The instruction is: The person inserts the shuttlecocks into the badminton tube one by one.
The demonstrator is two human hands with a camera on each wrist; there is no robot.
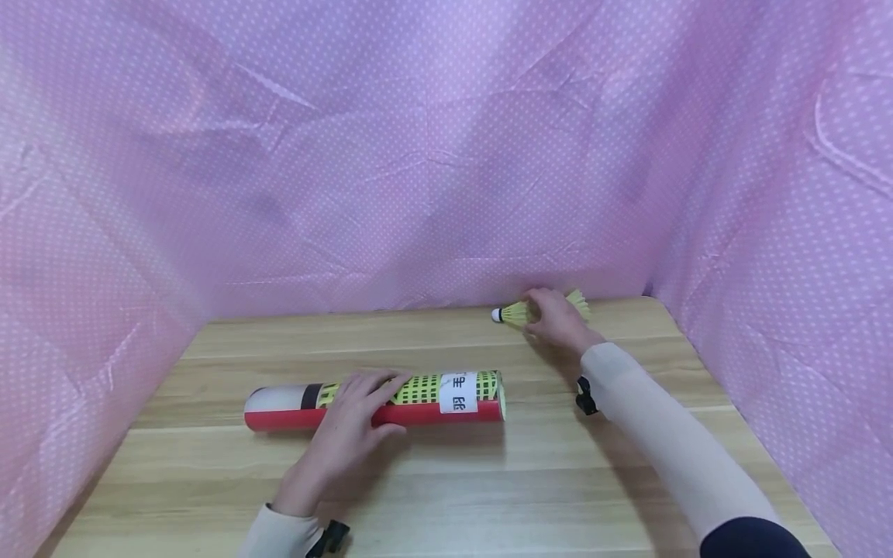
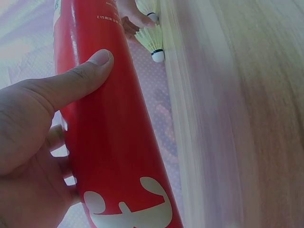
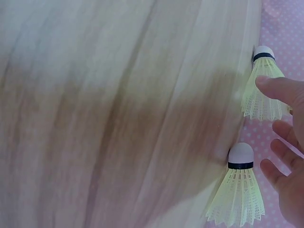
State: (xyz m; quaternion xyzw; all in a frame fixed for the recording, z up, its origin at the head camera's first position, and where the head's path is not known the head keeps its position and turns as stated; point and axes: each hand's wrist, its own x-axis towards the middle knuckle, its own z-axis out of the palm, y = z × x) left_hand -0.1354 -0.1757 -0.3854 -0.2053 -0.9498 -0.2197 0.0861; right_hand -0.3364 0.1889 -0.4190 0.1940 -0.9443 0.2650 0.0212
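Observation:
My left hand [image 1: 351,418] lies over a shuttlecock tube [image 1: 432,413], which rests on its side on the table. In the left wrist view the thumb presses the tube's red face while the other fingers curve round behind it. Near the far table edge, my right hand [image 1: 558,319] holds a yellow shuttlecock [image 1: 515,314] by the skirt, its white cork pointing left. The thumb crosses that skirt in the right wrist view; the index finger is mostly hidden. Beside it lies a second yellow shuttlecock [image 3: 237,190], its cork toward the first one's skirt.
The wooden table [image 1: 474,496] ends at the back against a pink dotted cloth [image 1: 418,194], which also hangs along both sides. A white label [image 1: 458,393] with dark characters sits near the tube's right end.

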